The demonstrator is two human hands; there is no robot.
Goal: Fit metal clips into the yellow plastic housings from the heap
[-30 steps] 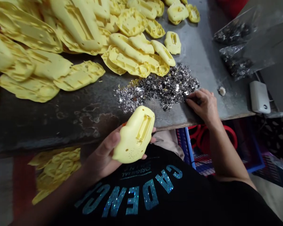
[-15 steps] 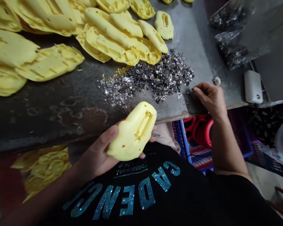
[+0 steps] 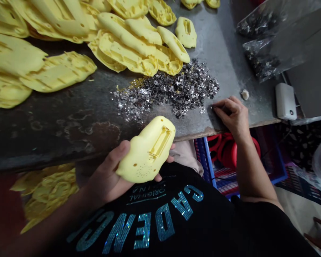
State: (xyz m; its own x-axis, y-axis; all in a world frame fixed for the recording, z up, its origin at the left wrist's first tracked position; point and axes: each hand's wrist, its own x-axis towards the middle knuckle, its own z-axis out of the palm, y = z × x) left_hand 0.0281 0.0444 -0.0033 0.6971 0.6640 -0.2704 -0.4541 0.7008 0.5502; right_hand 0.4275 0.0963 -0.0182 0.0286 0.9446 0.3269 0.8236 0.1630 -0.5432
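Observation:
My left hand point(image 3: 112, 171) is wrapped round a yellow plastic shell point(image 3: 139, 153) in front of my chest. The shell's outer face is up, showing a long battery slot, screw holes and a patch of small speaker holes. On the table just right of a heap of small metal contact plates point(image 3: 187, 89), my right hand point(image 3: 234, 114) is closed, thumb and forefinger pinched together. A tiny dark bit seems to show at those fingertips, too small to name. More yellow shells point(image 3: 125, 46) lie piled behind the heap.
Plastic bags of metal pieces point(image 3: 262, 57) lie at the back right, near a white box-shaped device point(image 3: 285, 101) and a small white lump point(image 3: 245, 94). Below the table edge stands a blue crate point(image 3: 205, 160) with red rings point(image 3: 227, 153). More yellow parts point(image 3: 50, 189) sit low at left.
My right hand has shifted slightly left along the table, fingers still pinched. The shell in my left hand has moved a little left. The metal heap looks unchanged.

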